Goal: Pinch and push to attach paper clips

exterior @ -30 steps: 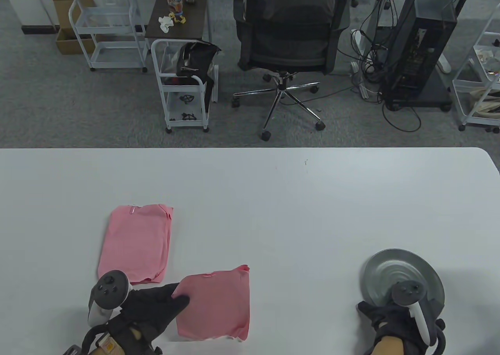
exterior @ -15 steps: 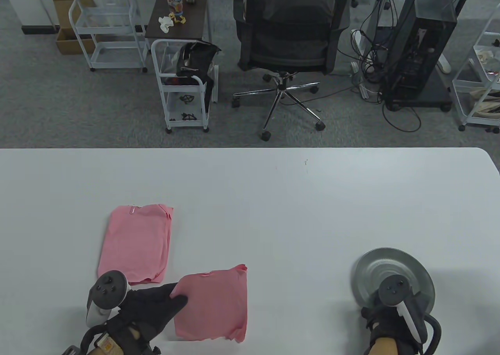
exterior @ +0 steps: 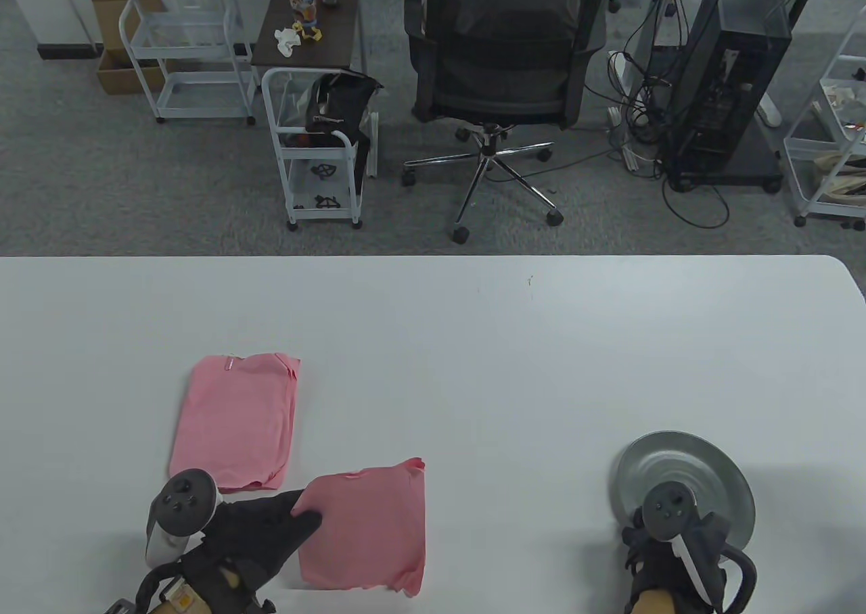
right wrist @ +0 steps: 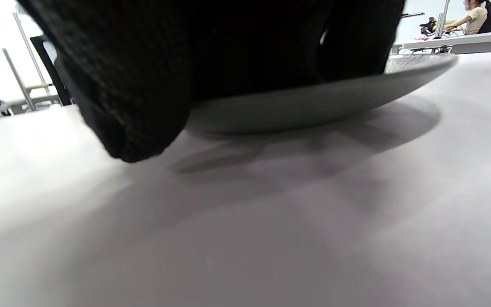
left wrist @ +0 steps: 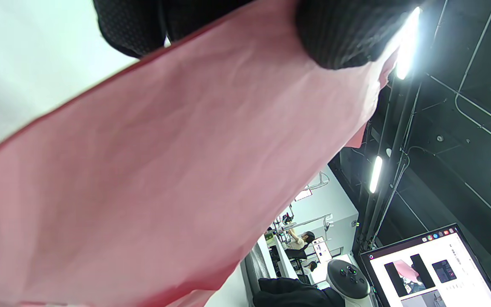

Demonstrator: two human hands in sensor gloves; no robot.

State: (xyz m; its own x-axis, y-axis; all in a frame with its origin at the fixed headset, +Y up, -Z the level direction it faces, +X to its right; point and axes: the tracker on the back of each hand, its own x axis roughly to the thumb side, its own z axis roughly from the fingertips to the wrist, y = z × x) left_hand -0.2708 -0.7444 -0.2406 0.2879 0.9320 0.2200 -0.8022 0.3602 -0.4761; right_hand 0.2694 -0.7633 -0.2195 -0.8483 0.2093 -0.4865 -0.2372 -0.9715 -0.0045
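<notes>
Far pink paper stack [exterior: 233, 430] flat on counter [exterior: 473, 343]; left hand [exterior: 260, 529] grip pinching near pink paper stack [exterior: 365, 529] at left edge; right hand [exterior: 676, 560] over near rim of metal plate [exterior: 690, 468], grip state indiscernible; paper clips not discernible

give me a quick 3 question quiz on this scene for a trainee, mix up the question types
1. True or false: the left hand grips the near pink paper stack at its left edge.
2. Multiple choice: what is the right hand at? A) a black mug B) the grey metal dish C) a stapler
3. Fill in: the far pink paper stack already carries a small ____ at its top edge.

Key
1. True. The left wrist view shows gloved fingers over the pink sheets.
2. B. The hand is at the dish's near rim; whether it holds a clip is hidden.
3. Clip, near the top left corner.
</notes>
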